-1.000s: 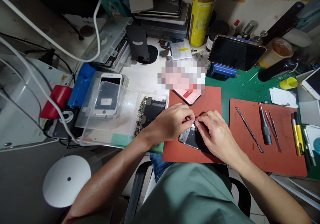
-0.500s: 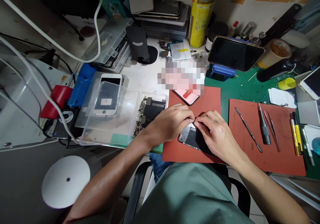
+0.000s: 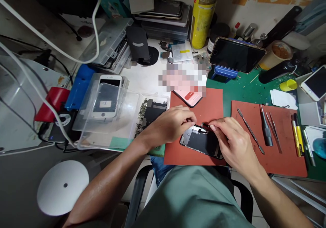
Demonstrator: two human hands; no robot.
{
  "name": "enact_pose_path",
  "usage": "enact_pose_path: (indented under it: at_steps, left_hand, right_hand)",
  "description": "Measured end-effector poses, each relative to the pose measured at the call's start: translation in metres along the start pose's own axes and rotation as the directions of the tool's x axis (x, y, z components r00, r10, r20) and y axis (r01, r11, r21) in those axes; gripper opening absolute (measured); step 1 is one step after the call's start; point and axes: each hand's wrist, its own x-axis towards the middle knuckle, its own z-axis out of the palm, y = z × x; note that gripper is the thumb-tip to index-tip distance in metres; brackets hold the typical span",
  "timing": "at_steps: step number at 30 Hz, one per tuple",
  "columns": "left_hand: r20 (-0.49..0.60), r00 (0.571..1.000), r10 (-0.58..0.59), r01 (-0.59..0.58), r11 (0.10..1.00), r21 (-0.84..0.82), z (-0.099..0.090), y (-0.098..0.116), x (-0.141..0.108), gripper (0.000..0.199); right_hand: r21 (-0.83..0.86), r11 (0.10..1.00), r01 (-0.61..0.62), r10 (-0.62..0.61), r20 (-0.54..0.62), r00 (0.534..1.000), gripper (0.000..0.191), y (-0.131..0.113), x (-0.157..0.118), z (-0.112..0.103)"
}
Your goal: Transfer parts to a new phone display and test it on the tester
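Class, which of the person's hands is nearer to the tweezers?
Right. The right hand is left of the tweezers, beside the dark panel; the left hand is farther left, at the panel's upper-left corner.

nothing legible; print on yellow can (image 3: 202, 22) too small

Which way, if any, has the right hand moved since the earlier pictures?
Yes, rightward: the right hand is nearer the right edge of the central red mat.
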Motion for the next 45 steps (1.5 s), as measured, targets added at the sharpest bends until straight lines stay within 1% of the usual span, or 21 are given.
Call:
enact_pose_path:
  at_steps: [4, 7, 10, 12, 14, 16, 17, 18, 20, 22, 24, 25, 26, 28, 29, 31, 35, 38, 41, 43, 45]
  left_hand:
    - [0.052, 0.995, -0.085, 0.087, 0.995, -0.047, -0.007, 0.003, 0.004, 0.018]
    - [0.121, 0.979, -0.165, 0.175, 0.981, -0.086, -0.011, 0.004, 0.008, 0.016]
    - [0.157, 0.965, -0.211, 0.229, 0.967, -0.112, -0.014, 0.004, 0.010, 0.015]
    - [0.174, 0.958, -0.226, 0.250, 0.960, -0.128, -0.015, 0.004, 0.011, 0.015]
    - [0.177, 0.956, -0.234, 0.258, 0.958, -0.129, -0.017, 0.006, 0.011, 0.016]
    - [0.145, 0.964, -0.224, 0.240, 0.965, -0.103, -0.018, 0.009, 0.009, 0.019]
    - [0.108, 0.970, -0.216, 0.225, 0.972, -0.074, -0.019, 0.011, 0.008, 0.021]
    - [0.056, 0.977, -0.206, 0.208, 0.978, -0.035, -0.019, 0.013, 0.005, 0.022]
    - [-0.084, 0.982, -0.169, 0.175, 0.982, 0.069, -0.017, 0.017, -0.004, 0.024]
    - [-0.210, 0.971, -0.111, 0.148, 0.974, 0.172, -0.012, 0.021, -0.017, 0.027]
    - [-0.267, 0.963, -0.044, 0.112, 0.963, 0.246, -0.003, 0.024, -0.032, 0.025]
    - [-0.274, 0.962, -0.006, 0.085, 0.957, 0.277, 0.003, 0.025, -0.039, 0.021]
    - [-0.272, 0.962, 0.041, 0.047, 0.950, 0.309, 0.008, 0.025, -0.045, 0.023]
    - [-0.248, 0.962, 0.118, -0.020, 0.931, 0.365, 0.020, 0.025, -0.053, 0.042]
    - [-0.233, 0.963, 0.134, -0.037, 0.924, 0.380, 0.025, 0.025, -0.055, 0.050]
    - [-0.208, 0.971, 0.116, -0.027, 0.922, 0.387, 0.033, 0.025, -0.056, 0.056]
    - [-0.184, 0.982, 0.044, 0.025, 0.934, 0.357, 0.039, 0.025, -0.052, 0.050]
    - [-0.206, 0.978, 0.023, 0.053, 0.933, 0.355, 0.041, 0.026, -0.054, 0.045]
    - [-0.242, 0.970, 0.035, 0.064, 0.919, 0.388, 0.045, 0.028, -0.060, 0.037]
    - [-0.251, 0.966, 0.055, 0.058, 0.906, 0.420, 0.047, 0.029, -0.062, 0.030]
    - [-0.248, 0.967, 0.064, 0.054, 0.895, 0.442, 0.047, 0.031, -0.063, 0.022]
  right_hand:
    - [-0.007, 1.000, 0.018, -0.019, -0.038, 0.999, 0.015, -0.001, -0.018, -0.001]
    - [-0.035, 0.999, 0.029, -0.031, -0.075, 0.997, 0.018, -0.003, -0.030, 0.002]
    - [-0.093, 0.996, 0.019, -0.029, -0.105, 0.994, 0.017, -0.005, -0.042, 0.005]
    - [-0.131, 0.991, 0.017, -0.031, -0.109, 0.994, 0.027, -0.006, -0.051, 0.006]
    - [-0.156, 0.988, 0.021, -0.035, -0.088, 0.996, 0.044, -0.005, -0.059, 0.007]
    - [-0.177, 0.984, 0.024, -0.035, -0.057, 0.998, 0.056, -0.003, -0.066, 0.007]
    - [-0.189, 0.982, 0.023, -0.032, -0.041, 0.999, 0.058, -0.001, -0.068, 0.007]
    - [-0.200, 0.979, 0.026, -0.032, -0.027, 0.999, 0.059, 0.000, -0.070, 0.007]
    - [-0.212, 0.976, 0.042, -0.045, -0.008, 0.999, 0.058, 0.004, -0.073, 0.006]
    - [-0.214, 0.974, 0.070, -0.069, 0.011, 0.998, 0.058, 0.008, -0.074, 0.004]
    - [-0.216, 0.971, 0.102, -0.098, 0.029, 0.995, 0.058, 0.012, -0.075, 0.003]
    - [-0.220, 0.969, 0.112, -0.107, 0.035, 0.994, 0.058, 0.013, -0.074, 0.002]
    - [-0.223, 0.967, 0.120, -0.114, 0.038, 0.993, 0.057, 0.015, -0.073, 0.001]
    - [-0.217, 0.968, 0.128, -0.124, 0.036, 0.992, 0.055, 0.015, -0.071, 0.000]
    - [-0.208, 0.969, 0.130, -0.127, 0.028, 0.991, 0.053, 0.014, -0.069, -0.001]
    - [-0.189, 0.972, 0.136, -0.139, -0.004, 0.990, 0.047, 0.011, -0.066, 0.000]
    - [-0.186, 0.969, 0.160, -0.177, -0.079, 0.981, 0.035, 0.004, -0.059, 0.006]
    - [-0.254, 0.947, 0.196, -0.230, -0.109, 0.967, 0.036, 0.003, -0.056, 0.014]
    - [-0.348, 0.898, 0.270, -0.322, -0.101, 0.941, 0.037, 0.004, -0.053, 0.022]
    - [-0.374, 0.869, 0.325, -0.380, -0.082, 0.921, 0.033, 0.004, -0.050, 0.025]
    - [-0.379, 0.853, 0.359, -0.413, -0.071, 0.908, 0.031, 0.001, -0.045, 0.027]
